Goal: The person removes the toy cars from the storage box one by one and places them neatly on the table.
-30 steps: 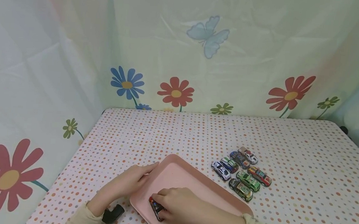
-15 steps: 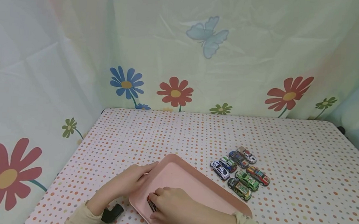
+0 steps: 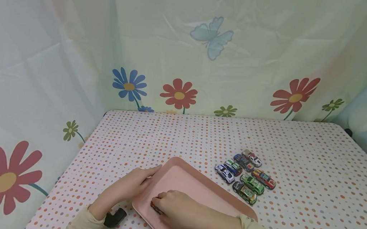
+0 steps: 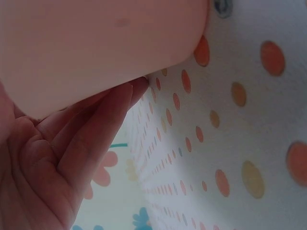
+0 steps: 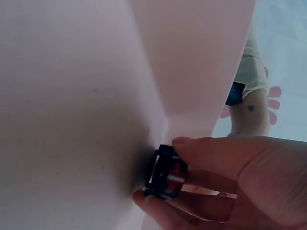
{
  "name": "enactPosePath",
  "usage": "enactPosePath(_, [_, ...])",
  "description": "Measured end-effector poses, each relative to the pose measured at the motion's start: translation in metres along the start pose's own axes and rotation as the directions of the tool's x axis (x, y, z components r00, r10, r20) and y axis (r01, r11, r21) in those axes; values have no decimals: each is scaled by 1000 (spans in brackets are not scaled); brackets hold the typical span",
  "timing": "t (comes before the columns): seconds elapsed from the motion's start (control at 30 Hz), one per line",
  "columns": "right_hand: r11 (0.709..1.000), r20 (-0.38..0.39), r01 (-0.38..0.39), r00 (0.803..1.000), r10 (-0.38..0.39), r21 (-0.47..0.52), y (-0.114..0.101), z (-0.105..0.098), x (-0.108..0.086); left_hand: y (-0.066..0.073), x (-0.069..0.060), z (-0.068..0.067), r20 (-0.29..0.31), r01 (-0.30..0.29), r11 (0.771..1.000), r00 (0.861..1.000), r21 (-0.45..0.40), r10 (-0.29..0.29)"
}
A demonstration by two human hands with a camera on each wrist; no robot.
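A pink tray (image 3: 202,198) lies slantwise at the table's near side. My left hand (image 3: 130,186) holds it at its left end; in the left wrist view my fingers (image 4: 96,129) reach along the outer wall and under it. Inside the tray my right hand (image 3: 180,209) pinches a dark toy car (image 3: 156,206) with red parts, near the left end. Close up in the right wrist view, the toy car (image 5: 167,173) sits between thumb and fingers, beside the tray wall (image 5: 192,57). My right hand hides much of it in the head view.
Several toy cars stand in two slanted rows right of the tray, among them a green toy car (image 3: 251,184), a red and yellow one (image 3: 263,179) and a white one (image 3: 225,173). The dotted tablecloth (image 3: 155,137) meets a flowered curtain (image 3: 256,55) behind.
My right hand has shifted slightly left and turned the toy car, so less of it shows from above. My left hand stays on the tray, and the other cars stand as before.
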State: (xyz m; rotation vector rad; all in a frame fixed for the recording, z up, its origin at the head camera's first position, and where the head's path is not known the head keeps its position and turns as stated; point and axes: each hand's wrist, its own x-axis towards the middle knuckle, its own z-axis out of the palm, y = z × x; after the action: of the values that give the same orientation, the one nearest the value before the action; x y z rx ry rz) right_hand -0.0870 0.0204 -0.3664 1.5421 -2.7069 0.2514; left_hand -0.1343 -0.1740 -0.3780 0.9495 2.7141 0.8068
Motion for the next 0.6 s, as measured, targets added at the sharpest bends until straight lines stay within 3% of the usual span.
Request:
enactPosePath(0.23, [1000, 29, 5, 1000, -5, -10, 1, -5, -1, 0, 0, -1, 4, -6, 1000, 1000, -1, 6])
enactPosePath(0.6, [995, 47, -36, 998, 31, 88, 11, -15, -6, 2, -1, -2, -1, -2, 1000, 1000, -2, 2])
